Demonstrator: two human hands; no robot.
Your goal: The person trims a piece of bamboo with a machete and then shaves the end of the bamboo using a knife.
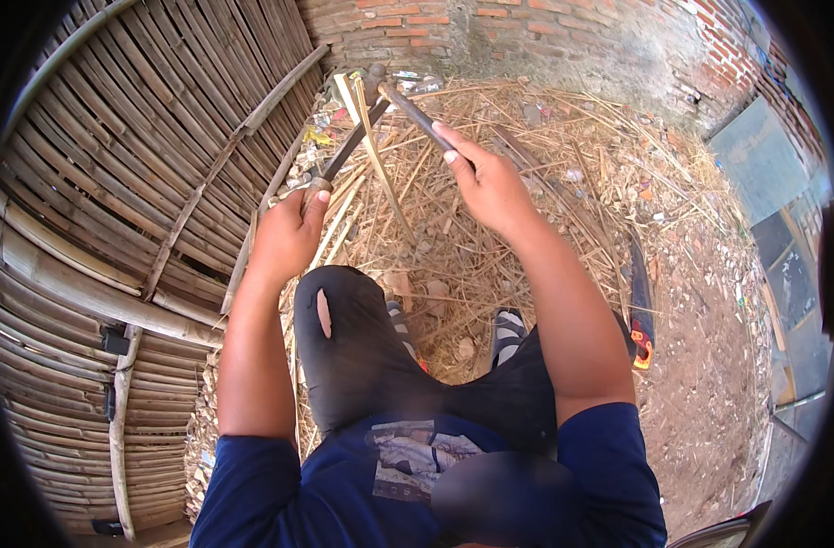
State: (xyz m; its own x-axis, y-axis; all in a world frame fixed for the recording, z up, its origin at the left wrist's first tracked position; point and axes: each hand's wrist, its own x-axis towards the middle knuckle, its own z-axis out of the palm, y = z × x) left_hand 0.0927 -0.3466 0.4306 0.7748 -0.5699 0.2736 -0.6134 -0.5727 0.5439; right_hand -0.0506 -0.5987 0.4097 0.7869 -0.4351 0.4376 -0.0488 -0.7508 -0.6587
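My left hand (291,228) is closed round the handle of a long-bladed machete (348,147), whose dark blade points up and away to the right. Across the blade's far part stands a pale, split piece of bamboo (373,146), leaning with its lower end among the loose strips. My right hand (492,187) grips the dark handle of a hammer (415,114). The hammer's head is at the far end, close to the blade tip and the bamboo's top; whether it touches them I cannot tell.
Split bamboo strips and shavings (563,155) litter the ground around my feet. A handsaw (641,297) with an orange handle lies to my right. A slatted bamboo wall (179,119) rises on the left, a brick wall (563,41) at the back. Grey panels (768,164) lean at the right.
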